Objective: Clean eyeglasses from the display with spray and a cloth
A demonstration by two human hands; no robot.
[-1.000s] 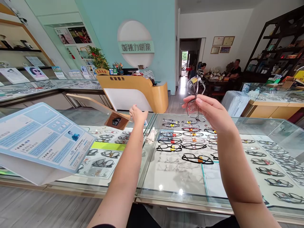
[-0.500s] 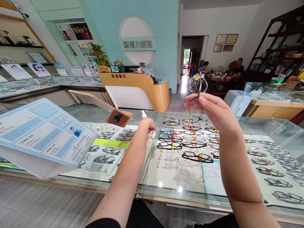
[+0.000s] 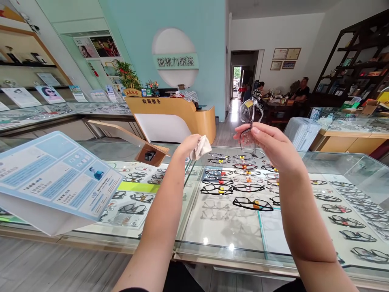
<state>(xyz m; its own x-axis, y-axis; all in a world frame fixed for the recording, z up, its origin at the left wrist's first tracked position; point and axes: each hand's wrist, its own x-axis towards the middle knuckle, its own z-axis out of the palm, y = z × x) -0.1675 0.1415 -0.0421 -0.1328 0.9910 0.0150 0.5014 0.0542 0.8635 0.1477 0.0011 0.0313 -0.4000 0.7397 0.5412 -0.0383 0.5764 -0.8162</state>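
Though lower before, probable cloth point(image 3: 201, 148) aloft

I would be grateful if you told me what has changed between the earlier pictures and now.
The left hand has taken hold of the pale cloth that lay on the glass counter and lifted it, bringing it nearer the glasses. The right hand still holds those glasses raised, and the rows of frames lie as before.
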